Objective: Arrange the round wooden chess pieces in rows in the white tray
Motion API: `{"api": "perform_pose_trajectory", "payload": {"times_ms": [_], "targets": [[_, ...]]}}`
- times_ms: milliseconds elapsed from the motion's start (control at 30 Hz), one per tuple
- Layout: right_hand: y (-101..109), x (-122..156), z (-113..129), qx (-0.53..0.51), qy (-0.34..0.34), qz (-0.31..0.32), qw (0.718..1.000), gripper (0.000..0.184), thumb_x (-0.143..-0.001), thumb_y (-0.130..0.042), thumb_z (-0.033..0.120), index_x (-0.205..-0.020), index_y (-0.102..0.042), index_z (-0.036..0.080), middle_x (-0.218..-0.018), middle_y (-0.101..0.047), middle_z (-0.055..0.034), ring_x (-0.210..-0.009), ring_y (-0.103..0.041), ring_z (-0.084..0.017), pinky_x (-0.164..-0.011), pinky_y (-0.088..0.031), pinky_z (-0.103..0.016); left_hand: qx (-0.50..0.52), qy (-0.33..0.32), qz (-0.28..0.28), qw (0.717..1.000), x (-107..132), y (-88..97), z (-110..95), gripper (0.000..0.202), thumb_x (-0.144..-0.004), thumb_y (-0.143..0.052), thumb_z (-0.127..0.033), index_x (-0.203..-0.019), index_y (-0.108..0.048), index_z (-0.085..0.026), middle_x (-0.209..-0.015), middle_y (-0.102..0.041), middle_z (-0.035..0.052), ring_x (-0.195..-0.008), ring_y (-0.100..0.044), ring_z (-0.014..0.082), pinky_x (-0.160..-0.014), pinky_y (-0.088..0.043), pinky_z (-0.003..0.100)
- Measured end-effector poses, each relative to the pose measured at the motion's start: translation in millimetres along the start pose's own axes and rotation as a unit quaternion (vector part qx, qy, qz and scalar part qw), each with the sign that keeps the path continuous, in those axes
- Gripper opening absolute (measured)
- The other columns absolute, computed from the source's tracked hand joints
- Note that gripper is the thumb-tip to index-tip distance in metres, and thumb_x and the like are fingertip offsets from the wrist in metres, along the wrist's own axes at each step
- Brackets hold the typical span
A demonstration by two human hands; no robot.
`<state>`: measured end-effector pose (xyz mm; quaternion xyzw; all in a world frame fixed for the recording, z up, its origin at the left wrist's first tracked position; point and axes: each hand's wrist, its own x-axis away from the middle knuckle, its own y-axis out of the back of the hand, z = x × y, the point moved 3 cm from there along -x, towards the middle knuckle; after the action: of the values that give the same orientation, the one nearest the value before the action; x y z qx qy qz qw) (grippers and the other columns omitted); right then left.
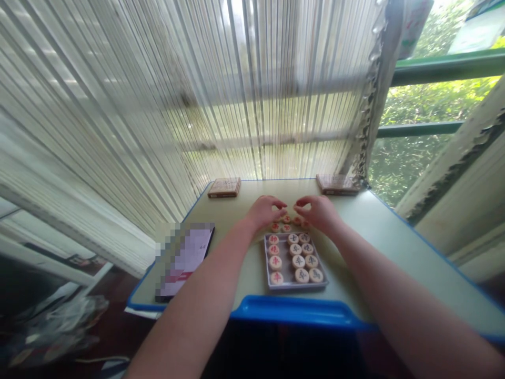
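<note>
Beyond a shallow tray, my left hand (266,210) is closed in a pinch, its fingertips on a round xiangqi piece that they partly cover. Just to its right, my right hand (314,209) also pinches a pale xiangqi piece (295,207), mostly hidden by the fingers. Several red-lettered xiangqi pieces (286,228) lie on the table beneath and between both hands. In the grey tray (286,285), a column of red-lettered pieces (275,262) lines the left side. Two columns of black-lettered pieces (299,261) fill its right side, with a bare strip between.
A tablet (185,263), partly blurred out, lies at the table's left edge. Two flat brown boxes (224,187) (338,183) sit at the far corners. The pale table (398,252) has a blue rim and a blue front trough (295,310). String curtains (252,105) hang behind.
</note>
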<state>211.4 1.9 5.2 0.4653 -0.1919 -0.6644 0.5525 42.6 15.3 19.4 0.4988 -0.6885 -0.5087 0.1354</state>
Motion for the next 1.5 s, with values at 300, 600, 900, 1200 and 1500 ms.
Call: {"api": "perform_pose_trajectory", "payload": {"times_ms": [300,600,900,1200,1500], "targets": [[44,51,46,-0.177,0.059,0.013,0.982,0.025,-0.070,-0.063,0.038,-0.084,-0.068,0.018,-0.080,-0.070,-0.0046,-0.072,-0.061,-0.017,-0.066,-0.047,-0.029,0.077,0.015,-0.003,0.997,31,37.1,-9,0.031,-0.072,-0.062,-0.034,-0.097,-0.069,-0.018,-0.088,-0.070,0.0042,-0.070,-0.058,0.0140,-0.066,-0.045,0.026],[22,143,84,-0.095,0.230,-0.127,0.960,0.015,-0.076,-0.059,0.029,-0.088,-0.062,0.021,-0.082,-0.068,-0.0036,-0.079,-0.055,-0.018,-0.077,-0.046,-0.032,0.097,0.010,-0.119,0.988,116,39.1,-29,0.022,-0.075,-0.058,-0.031,-0.085,-0.071,-0.016,-0.084,-0.070,0.0050,-0.071,-0.058,0.0130,-0.063,-0.044,0.023],[12,149,84,-0.053,0.267,-0.146,0.951,0.007,-0.074,-0.061,0.026,-0.080,-0.062,0.021,-0.076,-0.067,-0.0033,-0.077,-0.052,-0.018,-0.075,-0.046,-0.033,0.119,-0.014,-0.108,0.987,159,23.4,-38,0.025,-0.073,-0.063,-0.034,-0.092,-0.070,-0.019,-0.087,-0.067,0.0046,-0.074,-0.056,0.0130,-0.064,-0.042,0.023],[11,144,86,-0.138,0.234,-0.124,0.954,0.011,-0.075,-0.062,0.030,-0.080,-0.062,0.021,-0.078,-0.065,-0.0051,-0.077,-0.056,-0.018,-0.072,-0.049,-0.031,0.154,-0.027,-0.050,0.986,155,21.1,-37,0.031,-0.074,-0.062,-0.040,-0.096,-0.069,-0.020,-0.089,-0.066,0.0054,-0.079,-0.055,0.0148,-0.069,-0.043,0.025],[35,76,56,-0.188,0.102,-0.084,0.973,0.018,-0.080,-0.054,0.030,-0.088,-0.064,0.017,-0.082,-0.067,-0.0067,-0.075,-0.060,-0.017,-0.071,-0.048,-0.032,0.130,0.064,-0.086,0.986,105,37.3,-15,0.027,-0.074,-0.060,-0.038,-0.087,-0.069,-0.015,-0.081,-0.069,0.0047,-0.067,-0.056,0.0130,-0.061,-0.044,0.024]]}}
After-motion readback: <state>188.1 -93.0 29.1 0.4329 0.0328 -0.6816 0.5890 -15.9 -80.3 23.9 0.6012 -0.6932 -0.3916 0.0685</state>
